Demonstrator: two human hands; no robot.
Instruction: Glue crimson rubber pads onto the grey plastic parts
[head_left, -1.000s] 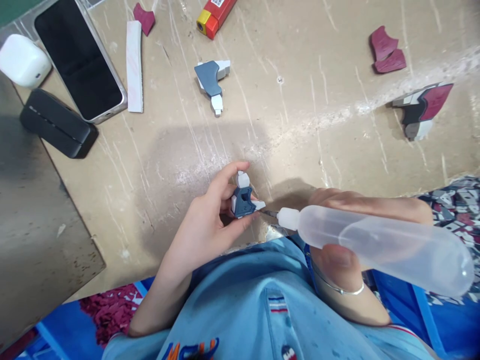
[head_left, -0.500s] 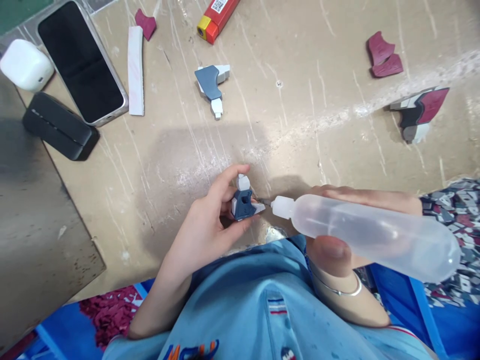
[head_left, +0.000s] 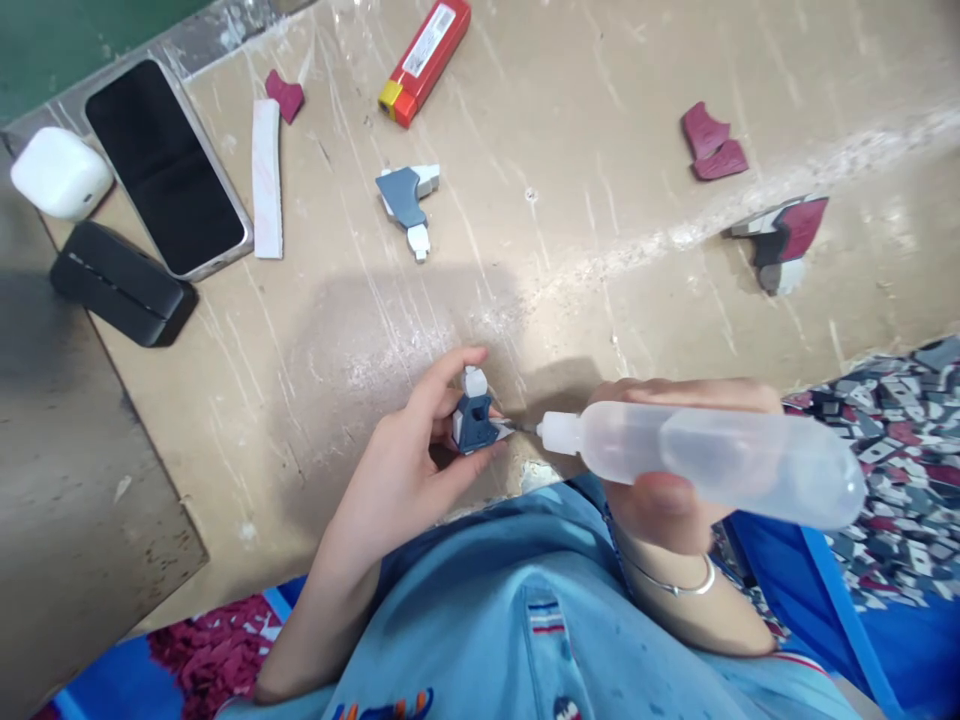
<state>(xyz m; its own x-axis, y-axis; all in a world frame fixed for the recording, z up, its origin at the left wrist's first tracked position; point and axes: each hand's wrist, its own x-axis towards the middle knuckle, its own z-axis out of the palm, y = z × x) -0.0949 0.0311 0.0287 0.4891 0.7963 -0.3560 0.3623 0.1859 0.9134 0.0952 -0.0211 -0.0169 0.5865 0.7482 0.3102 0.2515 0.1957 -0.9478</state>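
Pinching a small blue-and-white block [head_left: 472, 425] in the fingers of the left hand [head_left: 386, 475], thumb along the near side, forefinger curved past the white knob at the far end. Held by the near edge of the bench [head_left: 570, 120], in front of the blue shirt [head_left: 465, 610]; cannot tell whether resting on it. Gripping a cloudy bottle [head_left: 742, 460] in the right hand [head_left: 660, 515], thumb on the near side, other fingers wrapped behind, nozzle [head_left: 561, 432] aimed at the block. Needle [head_left: 528, 429] right at the block's white point, touching or just beside it, too fine to tell. Changed since half a second ago: needle tip shifted from the far side of that point to about level with its end, both grips much the same. Probably means work kept to the same end of the same block, only from another side. Farther out on the bench, a similar block [head_left: 406, 197], then a red lighter [head_left: 424, 65]. Off to the left, a white strip [head_left: 267, 185], a maroon chip [head_left: 285, 95], a phone [head_left: 169, 165]. To the right, two maroon pieces [head_left: 720, 160] and a maroon-and-grey block [head_left: 801, 225]; beyond the right hand, a heap of small parts [head_left: 907, 470].
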